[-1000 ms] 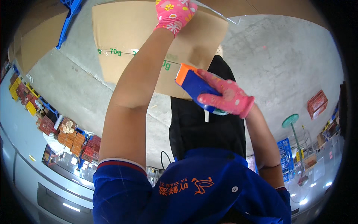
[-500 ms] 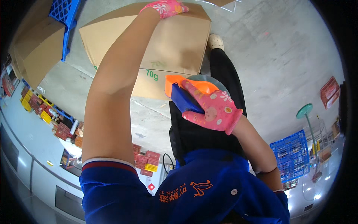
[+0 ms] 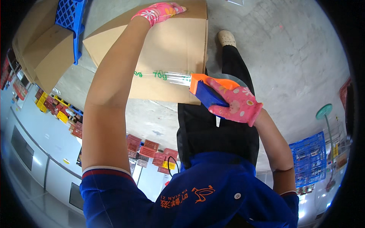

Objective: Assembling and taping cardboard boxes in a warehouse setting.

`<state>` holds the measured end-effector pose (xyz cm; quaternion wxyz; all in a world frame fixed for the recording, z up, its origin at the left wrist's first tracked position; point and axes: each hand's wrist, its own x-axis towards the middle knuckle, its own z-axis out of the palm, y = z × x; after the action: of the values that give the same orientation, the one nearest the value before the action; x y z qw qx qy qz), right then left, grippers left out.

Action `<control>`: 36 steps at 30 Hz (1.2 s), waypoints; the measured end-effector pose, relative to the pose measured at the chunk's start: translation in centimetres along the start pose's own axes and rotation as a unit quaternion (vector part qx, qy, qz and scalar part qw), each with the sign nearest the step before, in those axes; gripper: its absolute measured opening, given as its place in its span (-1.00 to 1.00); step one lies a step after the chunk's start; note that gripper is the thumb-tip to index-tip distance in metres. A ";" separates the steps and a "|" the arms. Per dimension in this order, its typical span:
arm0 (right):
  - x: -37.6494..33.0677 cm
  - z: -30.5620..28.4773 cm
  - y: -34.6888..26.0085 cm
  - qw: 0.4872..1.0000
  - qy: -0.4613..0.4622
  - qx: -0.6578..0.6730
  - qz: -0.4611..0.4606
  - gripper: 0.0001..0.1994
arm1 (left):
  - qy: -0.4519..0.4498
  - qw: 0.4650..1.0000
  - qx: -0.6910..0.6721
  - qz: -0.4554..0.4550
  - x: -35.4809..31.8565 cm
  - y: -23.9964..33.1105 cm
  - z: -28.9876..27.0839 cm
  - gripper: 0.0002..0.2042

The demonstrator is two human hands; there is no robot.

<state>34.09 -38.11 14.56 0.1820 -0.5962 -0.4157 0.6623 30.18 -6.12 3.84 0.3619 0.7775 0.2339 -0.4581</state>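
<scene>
In the head view, my right hand [image 3: 235, 102], in a pink flowered glove, is closed around an orange and blue tape dispenser [image 3: 207, 93]. The dispenser sits at the near right edge of a brown cardboard box [image 3: 171, 45]. A strip of clear tape [image 3: 176, 78] runs from it leftward along the box's seam, over green print. My left hand [image 3: 159, 13], gloved alike, lies on the far part of the box with its fingers stretched to the right. The tape roll is mostly hidden behind my right hand.
More brown cardboard [image 3: 53, 57] and a blue plastic crate [image 3: 72, 19] stand at the far left. My shoe [image 3: 227, 38] is on the concrete floor right of the box. A blue basket [image 3: 310, 159] and stacked red crates [image 3: 150, 148] are farther off.
My right hand has moved the tape dispenser to the right, to the box's edge, and a longer stretch of tape shows along the seam. My left hand stays on the box.
</scene>
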 end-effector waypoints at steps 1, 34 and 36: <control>-0.2 -0.2 0.3 1.000 0.001 0.004 0.000 -0.25 | -0.002 1.000 0.001 -0.004 0.0 0.3 -0.1 -0.43; 1.2 -2.6 5.4 1.000 -0.012 0.012 0.008 -0.28 | 0.527 0.843 0.024 -0.106 -8.8 -2.6 24.4 -0.22; 1.6 -2.9 6.3 1.000 -0.007 0.024 -0.015 -0.28 | 0.477 0.878 0.022 -0.035 -8.7 -0.6 25.3 -0.22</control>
<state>38.03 -39.63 8.85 0.2029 -0.5805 -0.4100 0.6736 11.97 -25.72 3.22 0.1734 0.9009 0.3950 -0.0490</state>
